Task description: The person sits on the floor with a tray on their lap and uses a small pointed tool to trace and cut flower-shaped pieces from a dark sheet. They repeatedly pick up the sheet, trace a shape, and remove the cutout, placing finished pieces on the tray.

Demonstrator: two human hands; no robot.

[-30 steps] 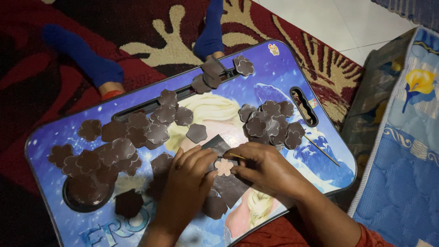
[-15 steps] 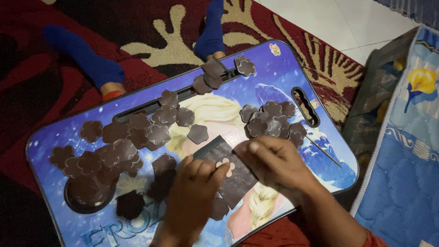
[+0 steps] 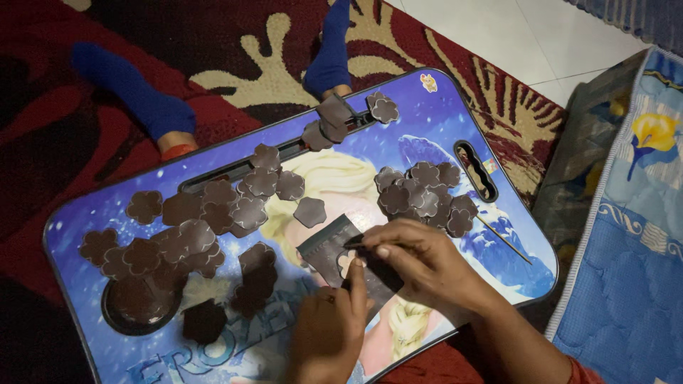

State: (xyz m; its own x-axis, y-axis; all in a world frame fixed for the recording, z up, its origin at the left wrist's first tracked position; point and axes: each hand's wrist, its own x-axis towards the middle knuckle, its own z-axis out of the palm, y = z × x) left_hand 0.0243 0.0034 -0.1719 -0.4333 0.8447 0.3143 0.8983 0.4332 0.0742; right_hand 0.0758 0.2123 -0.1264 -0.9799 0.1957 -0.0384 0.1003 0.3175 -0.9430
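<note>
While both hands [image 3: 334, 334] [image 3: 420, 267] pinch the dark sheet [image 3: 334, 245], it has apparently turned slightly.

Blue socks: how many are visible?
2: a blue sock upper left on the red carpet; another blue sock top centre, at the far edge of the lap table. None look hidden.

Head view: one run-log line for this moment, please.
left hand: presses dark sheet | right hand: grips sheet edge | around: brown flower cutouts on blue lap tray

Small round yellow sticker [image 3: 428, 82] (corner label) at the blue lap tray's [image 3: 512, 235] far edge
</note>
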